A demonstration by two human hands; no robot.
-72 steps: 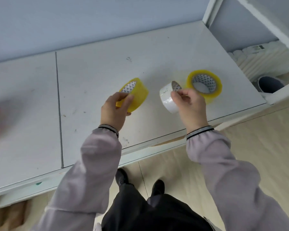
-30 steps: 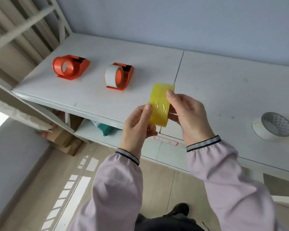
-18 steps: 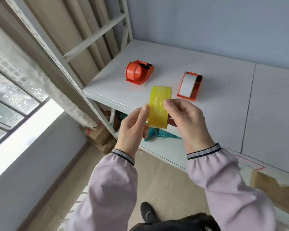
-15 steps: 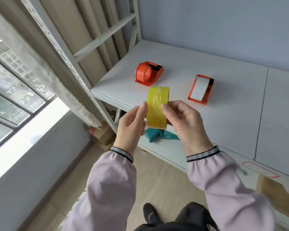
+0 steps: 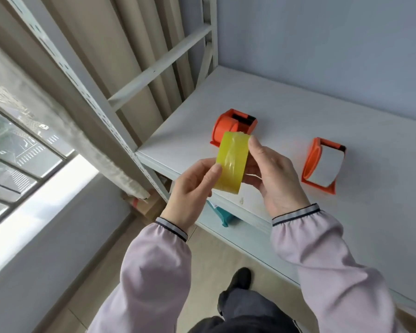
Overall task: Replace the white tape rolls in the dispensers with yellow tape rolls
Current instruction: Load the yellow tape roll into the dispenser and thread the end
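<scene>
Both hands hold one yellow tape roll (image 5: 231, 162) edge-on to the camera, above the front lip of the counter (image 5: 298, 111). Left hand (image 5: 192, 191) grip: thumb pressed on the roll's outer face, other fingers hidden behind it, so grasping the roll. Right hand (image 5: 271, 174) grip: index tip at the top rim, remaining fingers curled around the far side, also grasping the roll. Two orange dispensers sit on the counter beyond: the far dispenser (image 5: 233, 127) looks empty, bare orange hub showing, and is partly hidden by the roll; the near dispenser (image 5: 321, 165) still carries a white tape roll (image 5: 327, 167), off to the right of the hands. Probable step: finding or peeling the free tape end before loading. Risks, as judgement: roll hangs over the counter edge, not over the surface, so a slip during a finger shuffle likely drops it to the floor (image 5: 101, 260) or the lower shelf (image 5: 245, 236), and it would roll away. Thumb on the glossy face gives little friction; picking at the tape end with one nail loosens that hand's hold. Peeled end can fold back and stick to itself or to fingers, wasting tape. Loading the roll the wrong way round leaves the sticky side facing wrong at the cutter. Cutter blade on the dispenser front is a nick hazard for fingertips. The light, unheld dispenser may slide or tip when the roll is pushed on.
</scene>
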